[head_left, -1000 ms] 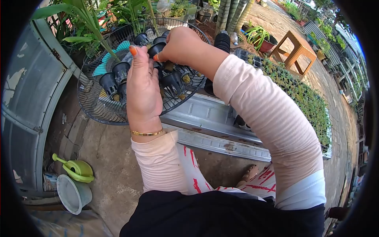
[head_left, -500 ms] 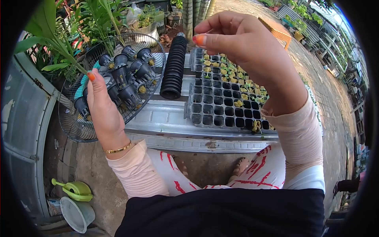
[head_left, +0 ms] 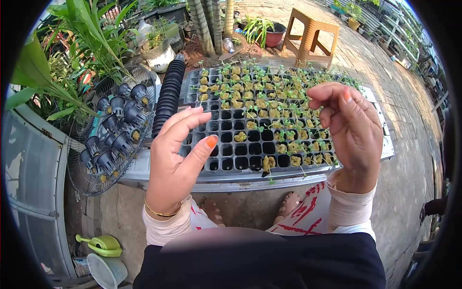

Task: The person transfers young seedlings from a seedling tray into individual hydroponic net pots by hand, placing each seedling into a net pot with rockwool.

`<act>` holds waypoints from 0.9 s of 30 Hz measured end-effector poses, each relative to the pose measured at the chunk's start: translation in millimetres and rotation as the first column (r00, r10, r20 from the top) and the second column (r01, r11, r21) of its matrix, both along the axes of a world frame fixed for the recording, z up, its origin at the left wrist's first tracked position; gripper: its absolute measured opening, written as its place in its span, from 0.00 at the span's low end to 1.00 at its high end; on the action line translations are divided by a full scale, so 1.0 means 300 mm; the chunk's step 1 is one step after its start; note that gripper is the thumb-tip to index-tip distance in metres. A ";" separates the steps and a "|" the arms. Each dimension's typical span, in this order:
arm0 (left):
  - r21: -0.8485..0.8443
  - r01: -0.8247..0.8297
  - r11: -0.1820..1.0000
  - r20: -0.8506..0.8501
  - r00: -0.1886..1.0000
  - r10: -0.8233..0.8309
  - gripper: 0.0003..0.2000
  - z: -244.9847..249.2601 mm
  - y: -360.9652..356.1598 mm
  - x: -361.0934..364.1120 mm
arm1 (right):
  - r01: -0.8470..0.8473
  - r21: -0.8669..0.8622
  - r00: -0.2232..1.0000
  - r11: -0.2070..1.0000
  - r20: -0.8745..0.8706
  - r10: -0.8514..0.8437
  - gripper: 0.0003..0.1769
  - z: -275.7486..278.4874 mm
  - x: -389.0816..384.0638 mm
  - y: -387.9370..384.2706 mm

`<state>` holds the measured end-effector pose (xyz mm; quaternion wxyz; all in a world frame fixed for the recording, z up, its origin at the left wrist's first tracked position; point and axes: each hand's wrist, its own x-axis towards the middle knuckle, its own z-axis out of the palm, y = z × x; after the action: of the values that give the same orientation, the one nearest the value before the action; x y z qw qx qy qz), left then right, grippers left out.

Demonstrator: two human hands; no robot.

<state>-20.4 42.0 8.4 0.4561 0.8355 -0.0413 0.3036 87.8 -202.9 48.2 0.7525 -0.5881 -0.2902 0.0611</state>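
Note:
My left hand [head_left: 175, 156] hovers over the near left part of the black seedling tray [head_left: 227, 164], thumb and fingers spread, nothing held. Above the tray's right side is my right hand [head_left: 355, 127]; its fingers are loosely curled, the thumb stands apart, and no object shows in it. Many tray cells hold brownish plugs with small green seedlings [head_left: 291, 135], while several cells at the near left have no plug. One plug [head_left: 268, 164] leans at the near edge. A long stack of black pots [head_left: 169, 94] lies left of the tray.
On the left, a wire basket [head_left: 79, 180] holds black slotted net pots [head_left: 115, 126]. Tall leafy plants [head_left: 79, 29] rise behind it. A woven-pattern stool [head_left: 313, 38] stands beyond the metal table [head_left: 144, 176]. A green watering can [head_left: 103, 245] and a bucket [head_left: 103, 272] are on the floor.
My left hand has moved right, from beside the basket to over the tray. My right hand has come lower and farther right. The view has turned right, showing more of the tray and stool.

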 end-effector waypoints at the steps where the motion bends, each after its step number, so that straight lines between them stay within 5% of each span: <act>1: 0.006 0.004 1.000 -0.002 1.000 -0.004 0.16 -0.003 -0.009 0.011 | 0.088 0.056 0.993 0.995 0.073 -0.092 0.20 -0.022 0.002 -0.008; 4: 0.110 0.052 0.993 -0.109 0.993 -0.040 0.14 -0.017 -0.029 0.033 | 0.210 0.040 0.929 0.977 0.303 -0.212 0.26 -0.064 0.040 -0.068; 6: 0.196 0.064 0.979 -0.162 0.986 -0.032 0.12 -0.032 -0.037 0.054 | 0.289 -0.358 0.836 0.888 0.546 -0.053 0.28 -0.044 0.046 -0.115; 10: 0.263 0.087 0.961 -0.195 0.980 -0.035 0.10 -0.033 -0.056 0.075 | 0.204 -0.295 0.927 0.934 0.366 -0.087 0.23 -0.054 0.028 -0.095; 15: 0.281 0.120 0.952 -0.204 0.977 -0.063 0.11 -0.026 -0.075 0.072 | 0.214 -0.239 0.912 0.947 0.396 -0.106 0.13 -0.061 0.026 -0.098; 27: 0.284 0.090 0.955 -0.118 0.991 -0.059 0.09 -0.034 -0.095 0.052 | 0.232 -0.306 0.875 0.924 0.480 -0.061 0.10 -0.056 -0.016 -0.074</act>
<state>-4.9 13.6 -1.7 0.3423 0.9061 -0.0919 0.2312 83.0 -225.2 31.3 0.5459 -0.7316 -0.3988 -0.0873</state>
